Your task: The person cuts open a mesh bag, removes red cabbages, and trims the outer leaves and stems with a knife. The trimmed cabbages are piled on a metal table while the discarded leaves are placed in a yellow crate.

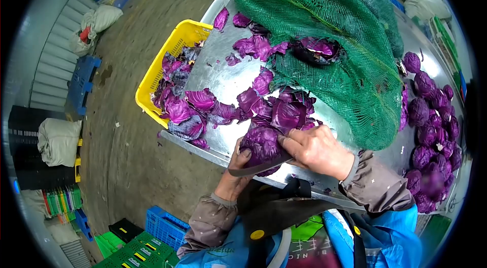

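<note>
A red cabbage head point(256, 142) is cupped from the side by my left hand point(234, 170), its thumb against the leaves. My right hand point(315, 152) is closed around a knife, with the thumb and fingers pressed to the cabbage's edge. The knife blade point(258, 168) crosses the near side of the head; its handle is hidden in the fist. Loose purple leaves point(286, 113) lie just beyond both hands on the metal table point(215, 73). A green mesh sack point(329, 83) covers much of the table's far side, with another cabbage point(315, 51) at its opening.
At the table's left edge stands a yellow crate point(152, 78) full of torn leaves. Several cabbage heads point(428, 136) are piled at the right end. Blue crates point(165, 225) and green crates point(144, 253) sit on the floor point(122, 166) at the lower left.
</note>
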{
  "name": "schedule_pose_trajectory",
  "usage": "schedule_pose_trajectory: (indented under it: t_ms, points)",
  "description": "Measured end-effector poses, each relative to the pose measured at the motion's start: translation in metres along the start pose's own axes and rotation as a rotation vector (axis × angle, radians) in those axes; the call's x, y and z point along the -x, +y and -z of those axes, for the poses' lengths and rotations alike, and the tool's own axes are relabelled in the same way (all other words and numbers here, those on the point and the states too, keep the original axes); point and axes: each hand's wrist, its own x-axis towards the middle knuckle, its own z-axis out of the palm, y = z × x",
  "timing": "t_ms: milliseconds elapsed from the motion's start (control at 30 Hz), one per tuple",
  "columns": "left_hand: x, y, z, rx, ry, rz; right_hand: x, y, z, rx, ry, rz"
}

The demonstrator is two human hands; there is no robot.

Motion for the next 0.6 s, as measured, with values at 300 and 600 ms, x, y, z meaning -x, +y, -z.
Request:
schedule_pose_trajectory:
  t_ms: [300,600]
  points:
    - [0.006,-0.005,0.001,0.041,-0.018,0.163,-0.009,0.062,0.006,-0.413,0.495,-0.459]
    - [0.0,-0.004,-0.009,0.04,-0.047,0.203,0.005,0.016,-0.03,-0.537,0.2,-0.099]
